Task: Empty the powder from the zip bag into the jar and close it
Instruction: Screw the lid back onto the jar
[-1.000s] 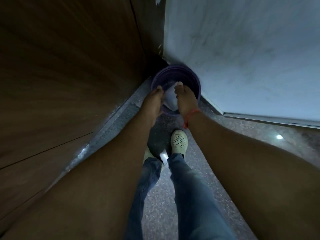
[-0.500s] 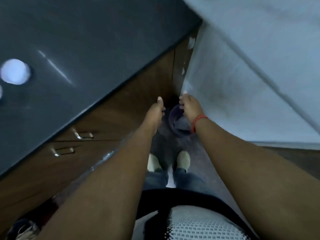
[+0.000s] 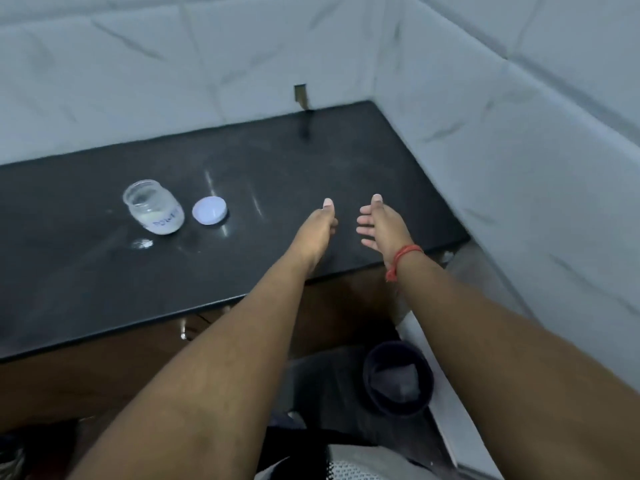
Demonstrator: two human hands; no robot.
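Observation:
A small clear glass jar (image 3: 154,206) with white powder in its bottom stands uncapped on the black counter (image 3: 277,161), at the left. Its white lid (image 3: 210,210) lies flat just to the right of it. A crumpled pale bag (image 3: 398,379), likely the zip bag, lies inside a dark bin (image 3: 398,382) on the floor. My left hand (image 3: 320,221) and my right hand (image 3: 381,225) hover side by side over the counter's right part, palms facing each other, fingers apart, holding nothing.
A little spilled powder (image 3: 141,243) lies in front of the jar. White tiled walls (image 3: 519,150) close the counter at the back and the right. Brown cabinet fronts (image 3: 104,375) run below the counter edge.
My view has risen from the floor bin to the counter. Both hands have lifted out of the bin and now hang empty above the counter; the bag stays in the bin.

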